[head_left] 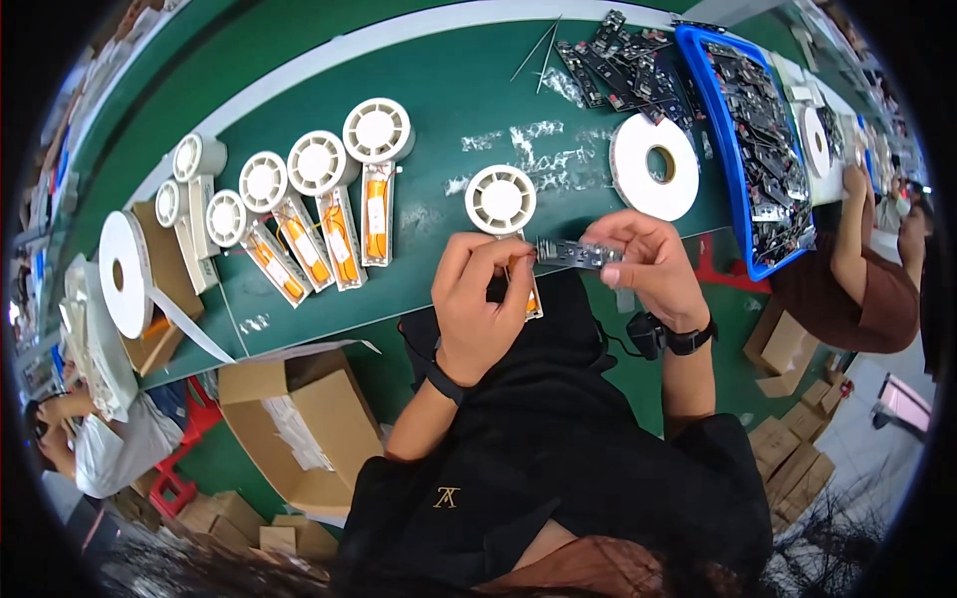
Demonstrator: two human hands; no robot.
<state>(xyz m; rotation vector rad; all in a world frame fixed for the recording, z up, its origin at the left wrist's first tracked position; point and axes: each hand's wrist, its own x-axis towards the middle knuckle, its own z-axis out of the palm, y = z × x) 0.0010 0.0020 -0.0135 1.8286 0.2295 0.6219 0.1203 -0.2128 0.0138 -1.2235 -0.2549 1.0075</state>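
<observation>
A small black circuit board (573, 253) is pinched between thumb and fingers of my right hand (648, 261), above the near edge of the table. At the board's left end, my left hand (480, 299) has thumb and fingertips closed together; whatever is between them is too small to make out. Just beyond my hands lies a white handheld fan (500, 199) with a round slotted head. Its handle is mostly hidden by my left hand, with a bit of orange showing beneath.
Several white fans (377, 132) with orange-filled handles stand to the left. A blue tray (688, 60) and a loose pile (623, 65) of boards lie at right, beside a white tape roll (628, 179). Tweezers (543, 60) lie farther back. An open carton (299, 429) sits below the table.
</observation>
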